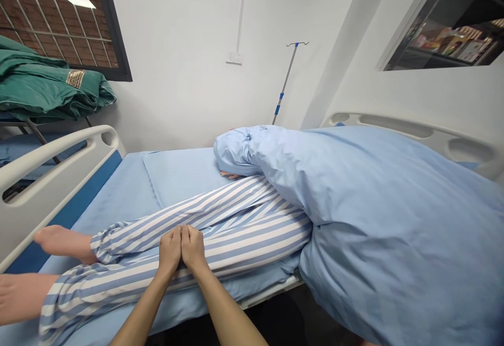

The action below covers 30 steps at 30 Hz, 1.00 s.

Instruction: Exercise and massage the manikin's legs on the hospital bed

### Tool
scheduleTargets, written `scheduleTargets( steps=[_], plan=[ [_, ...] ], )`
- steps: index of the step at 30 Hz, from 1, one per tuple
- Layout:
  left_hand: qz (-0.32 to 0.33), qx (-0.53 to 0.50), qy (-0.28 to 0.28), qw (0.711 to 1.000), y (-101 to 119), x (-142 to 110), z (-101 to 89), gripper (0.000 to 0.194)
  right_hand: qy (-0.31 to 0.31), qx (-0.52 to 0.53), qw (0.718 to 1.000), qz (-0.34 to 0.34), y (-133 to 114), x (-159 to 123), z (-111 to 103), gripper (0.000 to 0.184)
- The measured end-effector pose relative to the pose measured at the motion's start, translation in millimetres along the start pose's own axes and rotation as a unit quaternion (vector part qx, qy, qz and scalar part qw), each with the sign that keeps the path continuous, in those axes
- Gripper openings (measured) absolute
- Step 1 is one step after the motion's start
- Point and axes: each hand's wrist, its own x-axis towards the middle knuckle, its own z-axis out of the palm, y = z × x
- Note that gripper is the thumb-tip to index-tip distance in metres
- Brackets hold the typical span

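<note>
My left hand (170,249) and my right hand (192,246) are closed into fists, side by side and touching along the thumbs. Both are over the nearer leg of a person lying on the bed, around the knee. Blue-and-white striped trousers (252,243) cover both legs. I see nothing held in either fist, though the undersides of my fingers are hidden. The bare feet point left, the farther foot (65,242) near the footboard. A light blue quilt (366,209) covers the upper body and hides the head. Some fingers (230,175) show at the quilt's edge.
A blue sheet (189,165) covers the bed between a cream footboard (59,178) and headboard (397,125). Behind stands an IV pole (284,86) against the wall, near a socket (234,58). Folded green cloth (47,86) lies at far left below a barred window (59,15).
</note>
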Motion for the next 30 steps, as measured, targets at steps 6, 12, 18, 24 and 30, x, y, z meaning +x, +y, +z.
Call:
scheduleTargets(
  steps=[6,12,18,24,30],
  plan=[
    [-0.034,-0.105,0.043,0.993,12,0,20.9,0.039,0.041,0.123,0.991,0.036,10,4,-3,0.039],
    [0.012,-0.016,0.020,1.000,0,-6,21.1,0.041,0.049,0.140,0.988,0.047,12,5,-2,0.035],
    [0.038,0.024,0.006,0.999,3,-7,20.6,0.042,0.022,0.036,0.998,0.037,12,8,-12,0.039],
    [0.065,0.081,-0.016,0.994,6,-10,24.1,0.041,-0.030,-0.153,0.987,-0.031,13,9,-40,0.043],
    [0.065,0.069,-0.005,0.996,5,-13,24.8,0.038,-0.032,-0.205,0.978,-0.028,23,-1,-36,0.041]
  ],
)
